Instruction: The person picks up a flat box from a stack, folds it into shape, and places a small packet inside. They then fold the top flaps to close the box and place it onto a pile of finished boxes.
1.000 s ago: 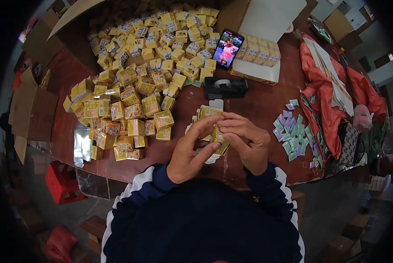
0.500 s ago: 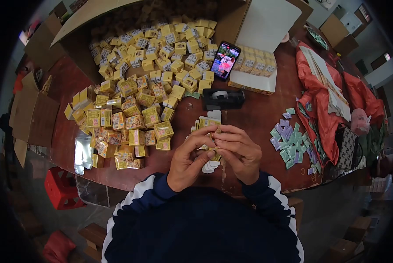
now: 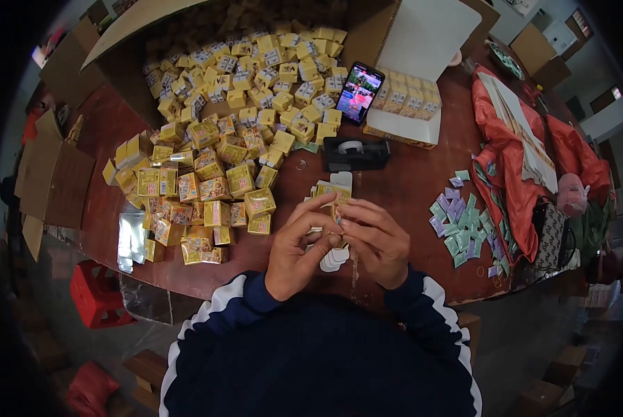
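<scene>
Close to the front edge of the table, my left hand [image 3: 297, 249] and my right hand [image 3: 379, 242] meet with curled fingers around a small yellow carton [image 3: 340, 207]. Much of that carton is hidden by the fingers. Beneath them lies a stack of flat yellow cartons [image 3: 334, 262], with white flaps showing at both ends. A black tape dispenser [image 3: 356, 156] stands just beyond. To the left, printed yellow boxes [image 3: 214, 187] wrapped in shiny film form a heap.
A large cardboard box [image 3: 110, 83] spills many small yellow pieces [image 3: 256, 76]. A phone [image 3: 360, 92] leans by a white display box [image 3: 433, 128] of cartons. Green and purple sachets [image 3: 464, 222] lie at right beside a red plastic bag [image 3: 499, 167]. A red stool [image 3: 96, 295] stands lower left.
My right hand has shifted slightly left and my fingers have moved a little on the carton, more of whose printed side shows. The things on the table look unchanged.
</scene>
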`<state>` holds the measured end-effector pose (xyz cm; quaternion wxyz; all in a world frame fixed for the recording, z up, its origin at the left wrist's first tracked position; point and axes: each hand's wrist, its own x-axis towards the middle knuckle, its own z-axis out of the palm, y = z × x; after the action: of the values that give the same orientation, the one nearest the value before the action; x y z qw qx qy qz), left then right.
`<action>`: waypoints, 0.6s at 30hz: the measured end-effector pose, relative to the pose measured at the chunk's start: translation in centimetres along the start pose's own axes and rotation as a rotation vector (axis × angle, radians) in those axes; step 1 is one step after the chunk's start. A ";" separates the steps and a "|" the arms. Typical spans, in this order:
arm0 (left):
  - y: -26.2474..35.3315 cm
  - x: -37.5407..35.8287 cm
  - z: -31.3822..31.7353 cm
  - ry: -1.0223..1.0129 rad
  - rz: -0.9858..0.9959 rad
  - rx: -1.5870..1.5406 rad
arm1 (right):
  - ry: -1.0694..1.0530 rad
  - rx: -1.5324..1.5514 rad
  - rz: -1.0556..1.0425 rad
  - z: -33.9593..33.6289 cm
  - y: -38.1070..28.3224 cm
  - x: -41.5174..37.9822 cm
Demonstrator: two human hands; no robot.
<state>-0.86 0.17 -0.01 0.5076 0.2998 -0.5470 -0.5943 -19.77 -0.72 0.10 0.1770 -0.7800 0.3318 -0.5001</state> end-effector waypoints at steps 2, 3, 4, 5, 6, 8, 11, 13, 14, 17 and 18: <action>0.2 0.2 0.2 0.020 0.025 0.003 | -0.013 0.080 0.039 -0.2 -0.3 0.2; 0.7 0.4 0.5 0.065 0.115 0.075 | 0.044 0.298 0.255 -0.4 -1.1 0.6; 1.0 0.7 0.6 0.108 0.213 0.149 | 0.103 0.512 0.463 -0.5 -1.4 1.0; 0.9 0.8 0.2 0.110 0.292 0.326 | 0.102 0.609 0.475 -0.3 -0.5 0.7; 1.0 0.9 0.1 0.111 0.294 0.327 | 0.101 0.609 0.473 -0.2 -0.2 0.8; 1.2 0.9 0.1 0.090 0.329 0.433 | 0.107 1.024 0.664 0.0 0.1 1.0; 0.7 0.8 0.4 0.067 0.363 0.457 | 0.069 1.099 0.675 0.7 0.0 1.2; 0.3 0.8 0.5 0.071 0.359 0.427 | 0.070 1.072 0.707 1.1 0.0 1.0; 0.3 0.8 0.4 0.085 0.360 0.406 | 0.059 1.051 0.731 1.6 -0.1 1.1; 2.2 0.8 -0.9 0.034 0.415 0.564 | 0.157 1.196 0.670 2.1 -0.2 1.6; 3.0 0.9 -2.3 0.050 0.482 0.668 | 0.169 1.193 0.727 1.4 0.0 1.5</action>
<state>1.76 -1.10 2.53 0.5204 0.3256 -0.7518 -0.2407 -18.04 -1.82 0.48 0.7041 -0.3480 0.2530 -0.5649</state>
